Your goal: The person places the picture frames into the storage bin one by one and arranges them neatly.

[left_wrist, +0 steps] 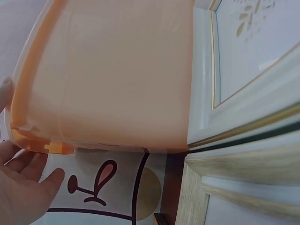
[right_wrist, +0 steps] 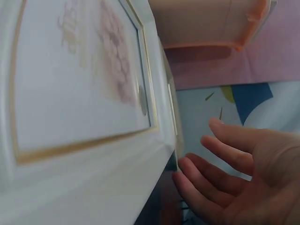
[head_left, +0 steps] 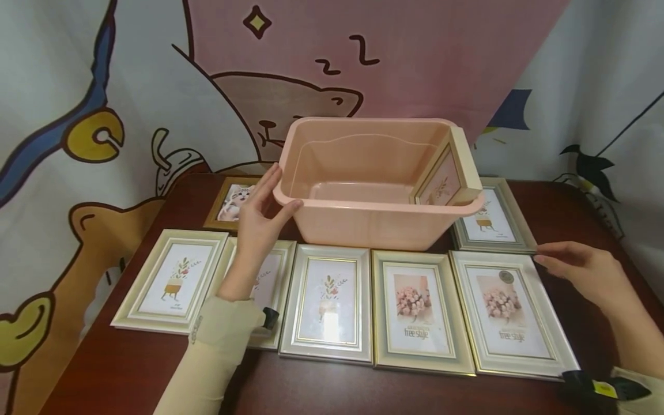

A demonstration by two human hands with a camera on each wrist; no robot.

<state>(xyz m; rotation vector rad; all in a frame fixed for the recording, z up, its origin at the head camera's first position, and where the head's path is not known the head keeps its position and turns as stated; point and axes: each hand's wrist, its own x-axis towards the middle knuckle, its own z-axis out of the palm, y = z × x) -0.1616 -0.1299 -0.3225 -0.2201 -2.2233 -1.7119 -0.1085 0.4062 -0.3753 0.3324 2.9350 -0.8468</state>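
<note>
A pink plastic basin [head_left: 363, 222] stands at the back of the table. My left hand [head_left: 256, 222] rests at its front left corner, thumb on the front rim and straight fingers along the left side; its fingertips [left_wrist: 35, 164] also show at the rim in the left wrist view. Inside the basin's right end leans a cream picture frame [head_left: 467, 164], its top edge above the rim. My right hand [head_left: 583, 268] has its fingertips by the front right corner of a grey-green picture frame [head_left: 524, 222]. In the right wrist view its fingers are loosely bent, palm bare.
Along the front lie several picture frames side by side: a cream one [head_left: 140, 288] at left, a white one [head_left: 332, 351], a gold-edged one [head_left: 422, 363] and a white one [head_left: 524, 367] at right. A brown frame [head_left: 214, 210] lies left of the basin. A printed curtain [head_left: 441, 57] hangs behind.
</note>
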